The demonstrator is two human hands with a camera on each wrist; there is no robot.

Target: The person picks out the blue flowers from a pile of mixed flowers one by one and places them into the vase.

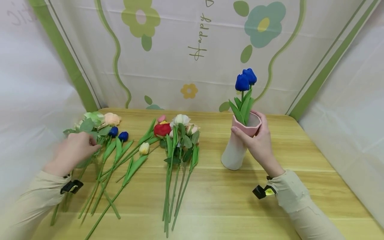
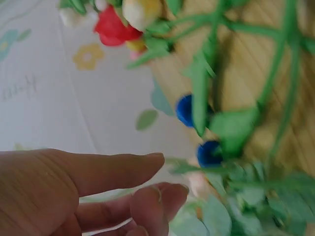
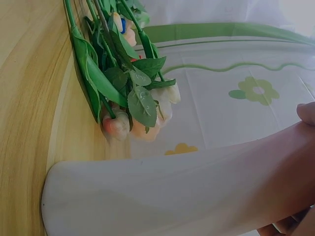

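Note:
My right hand (image 1: 256, 141) grips a pink-and-white vase (image 1: 235, 150) near its rim, thumb on the near side and fingers round the far side. The vase's white lower body (image 3: 147, 196) fills the bottom of the right wrist view, its base at the tabletop. Two blue tulips (image 1: 242, 82) with green leaves rise from the vase mouth. My left hand (image 1: 75, 150) hovers over the left-hand flowers, fingers loosely bent and nothing held. Just past its fingertips, the left wrist view has blurred grey-green leaves (image 2: 216, 211) and two more blue tulips (image 2: 209, 152).
Left on the wooden table (image 1: 210, 206) lie a peach flower (image 1: 112, 119), a pale yellow tulip (image 1: 144, 148) and crossing green stems. A middle bunch holds a red flower (image 1: 162, 129), a white flower (image 1: 181, 119) and long stems toward me. A printed cloth (image 1: 168, 60) hangs behind.

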